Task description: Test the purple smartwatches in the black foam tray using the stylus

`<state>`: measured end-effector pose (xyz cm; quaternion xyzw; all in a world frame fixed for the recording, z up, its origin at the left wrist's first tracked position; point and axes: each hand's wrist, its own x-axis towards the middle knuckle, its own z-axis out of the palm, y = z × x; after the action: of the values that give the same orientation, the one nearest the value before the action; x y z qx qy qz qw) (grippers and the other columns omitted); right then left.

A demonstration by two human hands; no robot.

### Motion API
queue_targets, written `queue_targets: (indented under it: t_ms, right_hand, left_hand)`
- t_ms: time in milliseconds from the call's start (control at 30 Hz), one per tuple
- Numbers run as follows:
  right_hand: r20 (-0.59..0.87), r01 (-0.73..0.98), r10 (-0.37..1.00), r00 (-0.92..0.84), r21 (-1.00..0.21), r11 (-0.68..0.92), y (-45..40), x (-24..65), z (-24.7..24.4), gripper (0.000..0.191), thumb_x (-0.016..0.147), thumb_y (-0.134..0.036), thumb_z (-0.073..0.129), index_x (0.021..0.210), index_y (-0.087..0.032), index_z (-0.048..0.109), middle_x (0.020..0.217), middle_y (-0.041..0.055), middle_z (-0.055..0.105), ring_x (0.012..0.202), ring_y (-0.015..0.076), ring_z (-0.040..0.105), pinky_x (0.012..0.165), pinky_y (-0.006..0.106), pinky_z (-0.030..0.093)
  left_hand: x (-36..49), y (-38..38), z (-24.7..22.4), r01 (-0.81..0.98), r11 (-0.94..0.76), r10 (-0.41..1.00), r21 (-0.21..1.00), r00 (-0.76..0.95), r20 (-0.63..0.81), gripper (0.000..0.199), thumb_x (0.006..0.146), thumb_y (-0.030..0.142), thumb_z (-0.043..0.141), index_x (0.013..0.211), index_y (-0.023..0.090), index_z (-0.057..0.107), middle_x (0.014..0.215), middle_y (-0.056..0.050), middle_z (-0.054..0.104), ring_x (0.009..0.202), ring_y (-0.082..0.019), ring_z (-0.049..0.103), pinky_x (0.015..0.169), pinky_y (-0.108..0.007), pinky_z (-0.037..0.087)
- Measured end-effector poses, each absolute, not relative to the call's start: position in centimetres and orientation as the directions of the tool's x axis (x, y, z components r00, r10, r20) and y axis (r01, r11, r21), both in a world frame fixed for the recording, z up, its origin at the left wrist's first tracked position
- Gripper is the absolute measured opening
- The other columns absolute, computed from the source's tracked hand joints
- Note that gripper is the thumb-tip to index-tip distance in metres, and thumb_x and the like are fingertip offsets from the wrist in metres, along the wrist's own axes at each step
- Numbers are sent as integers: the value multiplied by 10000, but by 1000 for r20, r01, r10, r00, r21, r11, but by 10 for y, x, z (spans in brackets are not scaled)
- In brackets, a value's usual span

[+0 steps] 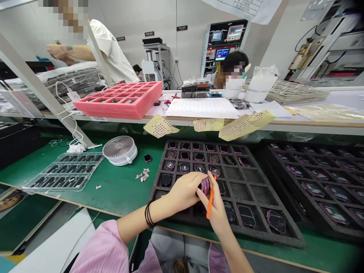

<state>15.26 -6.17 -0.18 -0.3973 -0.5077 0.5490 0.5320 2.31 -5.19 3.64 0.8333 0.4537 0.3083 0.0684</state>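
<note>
My left hand is closed around a purple smartwatch case, held above the dark foam tray. My right hand meets it from the other side, its fingers at the case, and grips a thin orange plastic stick. The fingers partly cover the case, so its face does not show fully. Below and around both hands, many tray compartments hold purple-rimmed watches, such as a watch near the front. Some of the compartments on the right side have nothing in them.
A second foam tray of watches stands at the right. Leftward are a white fan, a lone watch, small scraps and a clear parts tray. Pink foam rests on the shelf; people are beyond it.
</note>
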Motion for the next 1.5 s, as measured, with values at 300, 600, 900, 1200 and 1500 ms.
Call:
queue_targets:
  t_ms: [300,600,900,1200,1500]
  right_hand:
    - [-93,-351,803,-589,-865,-358,-23,207,34,451,725,-353,762,1157,-279,655,1150,66,668,1016,249,630,866,373,505]
    - [-144,-175,699,-701,-915,-364,21,221,50,320,610,-291,839,897,-190,740,849,49,720,749,176,659,694,276,509]
    - [-191,-131,718,-670,-921,-367,69,195,45,356,492,-228,878,812,-173,733,785,31,724,699,169,671,676,272,530]
    - [-226,-157,708,-669,-889,-431,76,182,10,329,492,-233,861,787,-176,726,788,35,734,712,194,685,649,280,541]
    - [-102,-116,869,-485,-977,-179,86,192,7,511,493,-269,874,968,-195,702,910,62,746,970,287,676,935,424,478]
  left_hand:
    - [27,-39,53,465,-715,692,523,363,624,493,669,263,722,1132,184,573,1077,-80,694,977,-227,653,911,-366,507]
    - [42,-13,51,424,-746,660,514,364,658,487,678,300,759,1117,163,602,1079,-106,685,1039,-240,609,933,-379,495]
    - [26,24,46,577,-520,853,630,305,424,539,655,240,777,1155,168,589,1159,-89,672,1039,-233,644,932,-337,490]
    - [4,21,30,686,-513,856,516,364,366,643,630,403,819,1173,188,550,1284,-121,593,1150,-272,588,982,-354,467]
    - [-19,17,28,149,219,974,964,-90,-207,432,619,384,799,902,171,552,753,30,510,613,-102,532,470,-196,434]
